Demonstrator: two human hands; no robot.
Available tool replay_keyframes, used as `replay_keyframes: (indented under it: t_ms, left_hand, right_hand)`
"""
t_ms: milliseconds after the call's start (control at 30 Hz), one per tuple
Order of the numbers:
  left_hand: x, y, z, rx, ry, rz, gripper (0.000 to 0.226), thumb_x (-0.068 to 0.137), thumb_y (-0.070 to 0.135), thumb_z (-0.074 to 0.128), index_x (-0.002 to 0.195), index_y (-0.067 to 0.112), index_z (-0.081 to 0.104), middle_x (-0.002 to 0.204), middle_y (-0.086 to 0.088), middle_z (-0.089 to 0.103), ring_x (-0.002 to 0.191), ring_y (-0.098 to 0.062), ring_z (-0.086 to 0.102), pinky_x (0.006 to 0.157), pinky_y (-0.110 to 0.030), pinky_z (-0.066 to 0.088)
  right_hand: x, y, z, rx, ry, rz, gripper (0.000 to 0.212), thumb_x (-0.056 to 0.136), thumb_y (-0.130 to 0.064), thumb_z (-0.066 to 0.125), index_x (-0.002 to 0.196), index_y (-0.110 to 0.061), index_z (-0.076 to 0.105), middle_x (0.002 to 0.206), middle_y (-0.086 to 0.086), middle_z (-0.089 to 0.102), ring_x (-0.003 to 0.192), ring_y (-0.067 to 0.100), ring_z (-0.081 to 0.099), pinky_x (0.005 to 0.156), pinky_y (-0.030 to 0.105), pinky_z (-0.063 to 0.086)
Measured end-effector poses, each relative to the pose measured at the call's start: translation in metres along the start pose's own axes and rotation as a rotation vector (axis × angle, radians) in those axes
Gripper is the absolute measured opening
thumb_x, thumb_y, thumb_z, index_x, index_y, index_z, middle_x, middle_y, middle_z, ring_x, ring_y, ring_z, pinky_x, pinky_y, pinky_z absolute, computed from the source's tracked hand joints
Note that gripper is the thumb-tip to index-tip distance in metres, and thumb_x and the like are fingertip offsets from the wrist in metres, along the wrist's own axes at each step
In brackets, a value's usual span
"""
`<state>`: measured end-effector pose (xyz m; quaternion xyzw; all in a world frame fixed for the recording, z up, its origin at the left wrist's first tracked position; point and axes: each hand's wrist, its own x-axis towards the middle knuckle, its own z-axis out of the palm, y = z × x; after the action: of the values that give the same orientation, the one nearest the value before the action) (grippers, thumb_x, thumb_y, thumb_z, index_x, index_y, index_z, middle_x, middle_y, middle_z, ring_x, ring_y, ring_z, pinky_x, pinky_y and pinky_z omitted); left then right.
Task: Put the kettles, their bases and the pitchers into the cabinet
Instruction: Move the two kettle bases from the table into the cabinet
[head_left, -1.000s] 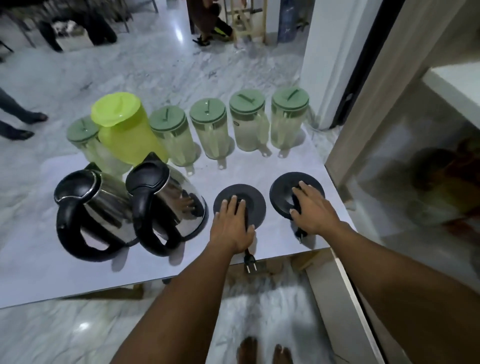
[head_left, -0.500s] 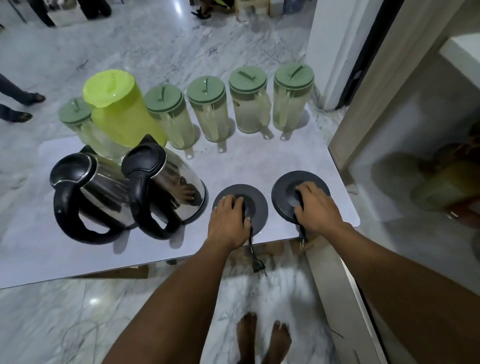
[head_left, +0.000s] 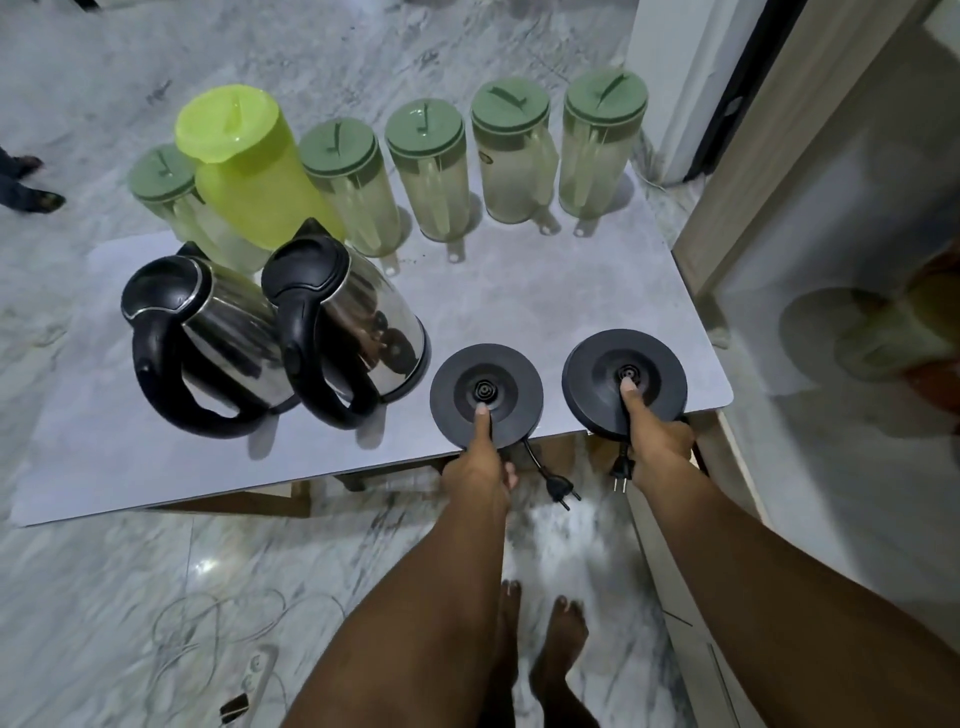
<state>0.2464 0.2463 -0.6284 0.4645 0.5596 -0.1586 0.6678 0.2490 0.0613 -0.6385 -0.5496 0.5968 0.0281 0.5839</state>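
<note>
**Two kettle bases, two loose cords**

At the near edge of the bench (head_left: 519, 291), each hand pinches one round black kettle base. The left hand (head_left: 480, 467) has its thumb flat on top of the left base (head_left: 485, 395), and the other fingers curl under the rim. The right hand (head_left: 660, 441) grips the right base (head_left: 623, 382) the same way, thumb tip close to the middle knob. Both arms reach forward, nearly straight, side by side.

What could go wrong? The left base's plug (head_left: 563, 491) and the right base's plug (head_left: 622, 470) hang off the bench edge on short cords. When the bases go across to the open cabinet (head_left: 857, 364) on the right, a swinging plug may catch on the bench edge or the cabinet side. A thumb pinch near the rim is also a thin hold, so a base could tip and slip out.

The two steel kettles (head_left: 343, 332) and the row of pitchers (head_left: 431, 171) stand on the bench, well clear of the hands.
</note>
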Motion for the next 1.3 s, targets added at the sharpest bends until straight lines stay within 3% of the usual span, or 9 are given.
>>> replay_keyframes:
  t_ms: [133,267,400,567,700,800,1033,1200,1300]
  left_hand:
    - [0.006,0.007,0.0,-0.057,-0.069,0.008,0.05,0.072,0.043,0.086,0.078,0.004,0.054,0.065,-0.014,0.066,0.071,-0.027,0.066,0.083,-0.036,0.059]
    - [0.006,0.004,-0.008,-0.134,-0.135,-0.002,0.036,0.078,0.025,0.084,0.085,0.001,0.058,0.085,-0.019,0.07,0.076,-0.028,0.072,0.084,-0.039,0.061]
    - [0.012,0.002,-0.013,-0.092,-0.14,-0.007,0.041,0.078,0.029,0.083,0.09,0.0,0.058,0.066,-0.014,0.071,0.062,-0.022,0.067,0.061,-0.028,0.054]
    - [0.029,-0.006,-0.039,0.005,-0.207,-0.035,0.058,0.077,0.038,0.083,0.122,0.008,0.061,0.075,-0.007,0.07,0.048,-0.012,0.048,0.039,-0.019,0.043]
    - [0.032,-0.004,-0.056,-0.003,-0.301,0.013,0.061,0.084,0.033,0.078,0.138,0.016,0.055,0.096,-0.007,0.067,0.041,-0.008,0.047,0.037,-0.016,0.044]
    - [0.022,0.002,-0.068,-0.011,-0.375,0.024,0.063,0.084,0.029,0.078,0.14,0.016,0.052,0.107,-0.009,0.066,0.046,-0.009,0.05,0.04,-0.017,0.048]
    - [-0.034,0.006,-0.079,0.205,-0.612,0.079,0.053,0.084,0.034,0.077,0.127,0.007,0.062,0.08,-0.006,0.067,0.045,-0.01,0.05,0.038,-0.017,0.048]
    - [-0.096,-0.024,-0.102,0.374,-0.805,0.177,0.041,0.086,0.036,0.075,0.116,0.011,0.064,0.066,-0.003,0.064,0.044,-0.011,0.049,0.037,-0.018,0.043]
    - [-0.133,-0.063,-0.129,0.503,-0.916,0.198,0.051,0.082,0.037,0.079,0.123,0.011,0.064,0.071,-0.003,0.066,0.046,-0.013,0.049,0.038,-0.022,0.042]
  right_hand:
    - [0.003,0.01,0.0,0.068,0.016,-0.025,0.083,0.065,-0.051,0.089,0.13,-0.011,0.058,0.131,0.011,0.066,0.115,0.033,0.065,0.096,0.048,0.057]
    - [-0.002,0.015,-0.008,0.266,-0.126,-0.01,0.04,0.086,-0.023,0.079,0.119,-0.011,0.06,0.113,0.012,0.071,0.065,0.021,0.07,0.058,0.037,0.064]
    - [-0.017,0.013,-0.019,0.424,-0.269,0.017,0.042,0.097,-0.012,0.066,0.136,-0.01,0.054,0.111,0.014,0.07,0.062,0.018,0.072,0.049,0.027,0.06]
    - [-0.032,0.025,-0.026,0.448,-0.299,0.001,0.035,0.099,-0.011,0.061,0.135,-0.011,0.056,0.064,-0.001,0.067,0.033,0.004,0.055,0.055,0.029,0.062]
    - [-0.047,0.033,-0.034,0.51,-0.331,-0.02,0.039,0.1,-0.01,0.06,0.137,-0.007,0.053,0.064,0.002,0.063,0.032,0.004,0.052,0.083,0.045,0.058]
    - [-0.064,0.041,-0.047,0.54,-0.333,-0.031,0.03,0.101,-0.011,0.057,0.131,-0.009,0.052,0.047,-0.006,0.061,0.031,0.003,0.051,0.084,0.045,0.056]
    - [-0.121,0.058,-0.117,0.631,-0.221,-0.14,0.028,0.101,-0.009,0.056,0.128,-0.001,0.052,0.041,-0.002,0.059,0.031,0.006,0.054,0.096,0.052,0.053]
    - [-0.18,0.098,-0.198,0.688,-0.162,-0.26,0.025,0.1,-0.013,0.059,0.124,-0.008,0.056,0.092,0.012,0.07,0.074,0.022,0.07,0.057,0.037,0.063]
    - [-0.226,0.146,-0.259,0.748,-0.068,-0.297,0.02,0.1,-0.012,0.058,0.12,-0.008,0.057,0.094,0.011,0.069,0.066,0.016,0.071,0.048,0.028,0.058]
